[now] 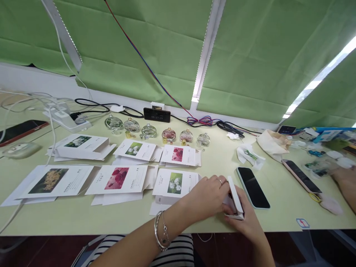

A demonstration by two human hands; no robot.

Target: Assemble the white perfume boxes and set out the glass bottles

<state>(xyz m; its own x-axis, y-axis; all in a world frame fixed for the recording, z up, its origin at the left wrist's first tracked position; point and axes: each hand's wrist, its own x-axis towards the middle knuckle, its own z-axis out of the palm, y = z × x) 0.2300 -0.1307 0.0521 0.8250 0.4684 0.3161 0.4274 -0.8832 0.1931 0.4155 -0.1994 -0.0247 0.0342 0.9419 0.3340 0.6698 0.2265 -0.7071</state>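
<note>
White box [237, 196] is held near table edge [69, 230].

Small white box [237, 200], partly open, slanted, near the table's [222, 159] front edge

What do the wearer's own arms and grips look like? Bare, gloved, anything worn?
Two human arms, no sleeves or gloves visible. Left arm: silver-toned bangle and thin chain bracelet with a small charm at the wrist; ring on the left grip. Right arm and right grip: no jewellery visible.
</note>
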